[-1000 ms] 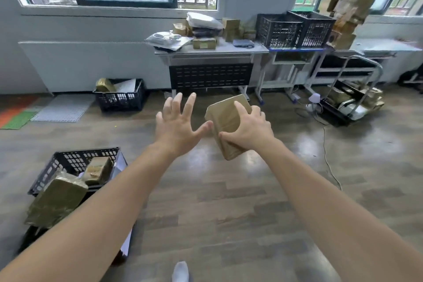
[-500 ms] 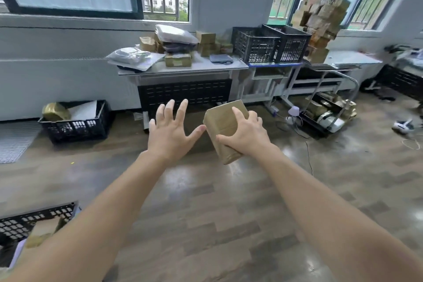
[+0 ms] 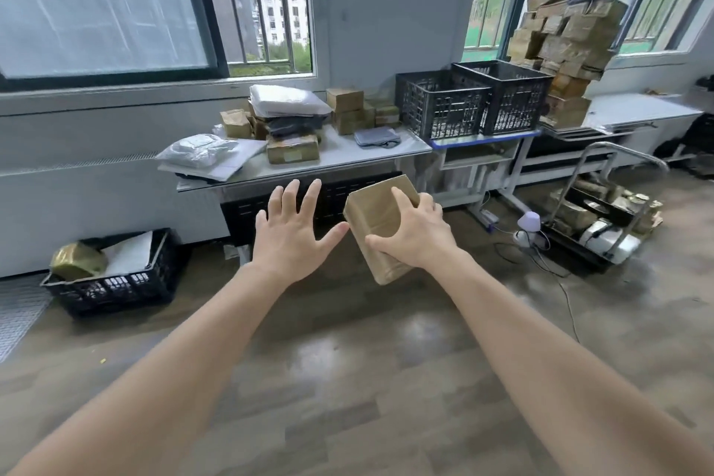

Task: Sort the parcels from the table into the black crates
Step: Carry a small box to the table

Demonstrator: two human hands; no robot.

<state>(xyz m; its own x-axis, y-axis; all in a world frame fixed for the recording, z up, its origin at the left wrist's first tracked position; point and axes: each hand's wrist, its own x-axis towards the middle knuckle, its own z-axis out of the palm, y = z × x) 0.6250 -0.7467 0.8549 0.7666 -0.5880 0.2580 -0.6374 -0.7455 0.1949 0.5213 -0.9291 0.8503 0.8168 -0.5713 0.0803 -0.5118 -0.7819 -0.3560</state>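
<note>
Brown cardboard parcel [image 3: 371, 213], tilted, sits at the centre of the frame, gripped by the right hand [image 3: 415, 240] with fingers curled over its upper edge and thumb across its face. Left hand [image 3: 289, 240] is open beside it, fingers spread, thumb tip right at the parcel's left edge. Behind, the table [image 3: 340, 153] carries more parcels; two black crates [image 3: 444, 108] stand at centre right, and another crate [image 3: 112, 282] on the floor, lower left.

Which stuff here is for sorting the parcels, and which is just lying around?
For the job: brown parcel in the right hand; open left hand; parcels on the table; black crates; floor crate.
Lying about: trolley; small lamp; cable; floor mat.
</note>
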